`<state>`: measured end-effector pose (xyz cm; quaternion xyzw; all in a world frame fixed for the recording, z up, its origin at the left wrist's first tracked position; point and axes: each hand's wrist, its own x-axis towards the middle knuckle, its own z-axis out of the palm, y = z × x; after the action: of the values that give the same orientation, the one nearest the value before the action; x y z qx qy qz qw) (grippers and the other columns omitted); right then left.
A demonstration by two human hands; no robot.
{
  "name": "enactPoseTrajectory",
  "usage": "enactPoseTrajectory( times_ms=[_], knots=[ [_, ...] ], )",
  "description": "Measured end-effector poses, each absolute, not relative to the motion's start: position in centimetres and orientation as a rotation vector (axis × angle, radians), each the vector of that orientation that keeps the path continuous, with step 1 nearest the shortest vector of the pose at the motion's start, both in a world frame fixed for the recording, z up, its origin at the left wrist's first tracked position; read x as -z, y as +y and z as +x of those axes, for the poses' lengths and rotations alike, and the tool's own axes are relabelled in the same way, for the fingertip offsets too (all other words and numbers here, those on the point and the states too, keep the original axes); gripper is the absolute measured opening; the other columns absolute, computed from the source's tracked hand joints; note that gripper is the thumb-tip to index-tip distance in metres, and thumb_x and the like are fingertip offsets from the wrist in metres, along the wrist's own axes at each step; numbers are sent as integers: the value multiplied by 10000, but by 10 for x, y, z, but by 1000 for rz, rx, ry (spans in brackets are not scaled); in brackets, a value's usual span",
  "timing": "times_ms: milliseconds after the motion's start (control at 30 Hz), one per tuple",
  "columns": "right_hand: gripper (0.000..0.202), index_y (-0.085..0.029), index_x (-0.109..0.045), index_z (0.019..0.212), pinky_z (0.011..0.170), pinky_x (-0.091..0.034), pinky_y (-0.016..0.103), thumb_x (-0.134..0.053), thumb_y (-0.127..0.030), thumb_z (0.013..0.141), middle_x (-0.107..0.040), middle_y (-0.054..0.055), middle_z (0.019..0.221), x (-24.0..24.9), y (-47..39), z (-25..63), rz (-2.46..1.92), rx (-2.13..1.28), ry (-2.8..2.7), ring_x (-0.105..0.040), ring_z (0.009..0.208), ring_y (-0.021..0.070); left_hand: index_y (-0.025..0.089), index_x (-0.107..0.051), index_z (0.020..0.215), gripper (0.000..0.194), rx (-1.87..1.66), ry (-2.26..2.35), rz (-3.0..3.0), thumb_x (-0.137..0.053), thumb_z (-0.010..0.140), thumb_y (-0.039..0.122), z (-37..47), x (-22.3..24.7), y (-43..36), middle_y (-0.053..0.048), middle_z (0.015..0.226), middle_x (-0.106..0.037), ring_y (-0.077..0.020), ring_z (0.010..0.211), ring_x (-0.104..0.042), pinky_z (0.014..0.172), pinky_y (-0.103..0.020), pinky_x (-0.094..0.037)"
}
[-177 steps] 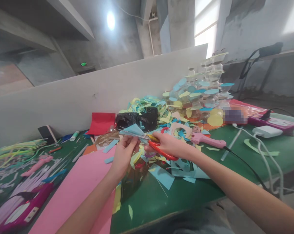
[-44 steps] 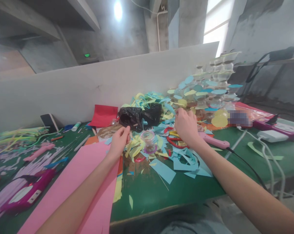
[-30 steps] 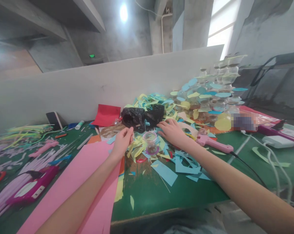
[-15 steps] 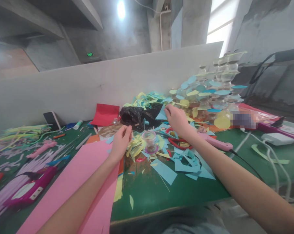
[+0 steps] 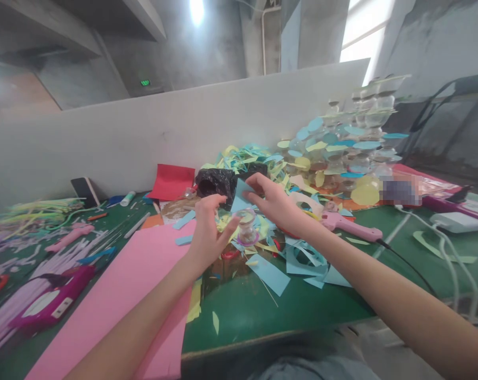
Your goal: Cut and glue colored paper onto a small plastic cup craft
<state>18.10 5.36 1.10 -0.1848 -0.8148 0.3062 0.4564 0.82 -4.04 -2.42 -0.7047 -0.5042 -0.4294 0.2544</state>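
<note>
Light-blue flat paper piece [image 5: 237, 198] is at frame centre, above the bench clutter; its right part is hidden at the right hand [image 5: 271, 200], whose grip pinches it. One corner points up; visible long axis runs steeply, lower end leaning left. Left hand [image 5: 209, 229]: grip spread, thumb near clear waisted plastic cup [image 5: 246, 229]; contact unclear. Dark object [image 5: 400, 191], right of frame, is pixelated.
</note>
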Motion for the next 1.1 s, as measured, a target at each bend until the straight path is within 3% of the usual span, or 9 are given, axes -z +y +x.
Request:
enactPoseTrajectory(
  times_ms=[267,567,833,967,1100],
  knots=[
    [56,-210,-511,898,699,-401,274,-523,-257,871,-594,-7,847,-11,39,175,-369,-902,-2018,-528,783,141,220,-501,1066,180,1058,-1391,-1874,-510,953,360,11,19,-41,-66,974,-612,-217,917,-532,791,-351,-419],
    [183,-232,-407,778,605,-328,251,-564,-293,849,-450,-49,735,-7,41,174,-431,-848,-2033,-403,663,121,214,-518,1022,306,1083,-1401,-1951,-641,862,445,9,20,-39,-51,923,-620,-210,873,-567,721,-323,-447],
    [285,-225,-416,749,589,-325,249,-512,-440,911,-447,-44,701,-7,40,175,-470,-877,-2072,-402,641,118,213,-554,1009,201,1135,-1569,-2043,-507,947,398,7,22,-43,-42,894,-639,-186,811,-591,728,-297,-447],
    [310,-228,-442,807,588,-320,250,-399,-496,956,-459,-40,715,-9,35,176,-479,-919,-2102,-415,650,121,211,-543,983,215,1288,-1741,-1993,-397,989,368,10,17,-45,-12,817,-601,-149,701,-547,652,-263,-414],
    [281,-237,-385,808,588,-312,254,-409,-476,954,-407,-54,696,-8,37,176,-515,-896,-2100,-383,626,117,213,-514,945,201,1686,-1822,-1847,-408,982,379,15,12,-45,27,710,-495,-127,622,-466,596,-241,-370]
  ],
)
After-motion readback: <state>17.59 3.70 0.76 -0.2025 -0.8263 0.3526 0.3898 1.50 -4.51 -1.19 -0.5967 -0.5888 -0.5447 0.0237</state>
